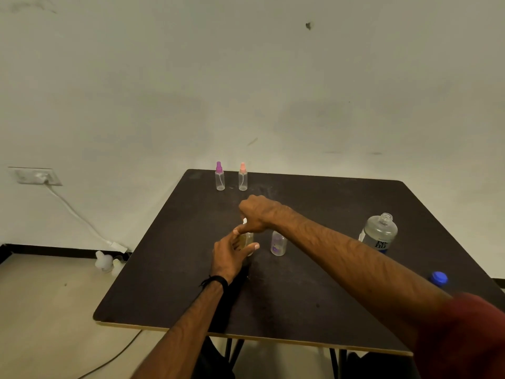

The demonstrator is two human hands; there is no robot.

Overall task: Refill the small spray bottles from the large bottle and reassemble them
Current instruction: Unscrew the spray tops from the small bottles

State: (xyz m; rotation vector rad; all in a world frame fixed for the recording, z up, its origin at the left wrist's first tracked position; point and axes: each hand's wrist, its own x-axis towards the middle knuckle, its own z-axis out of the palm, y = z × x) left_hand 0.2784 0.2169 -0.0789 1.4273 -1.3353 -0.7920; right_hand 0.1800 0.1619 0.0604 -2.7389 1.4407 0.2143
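Gripping small clear bottle [248, 242] at table [300, 296] centre: left hand [232, 255], fingers and thumb curled round its body. Right hand [258, 214] on top, fingers closed round white spray top [244, 221], mostly hidden. Second small bottle [278, 243], no top, just beside at 3 o'clock. Large bottle [380, 233], uncapped, well apart at 3 o'clock; blue cap [439, 278] at 4 o'clock. Purple-topped bottle [219, 176] and pink-topped bottle [242, 177] upright at 12 o'clock, near far edge.
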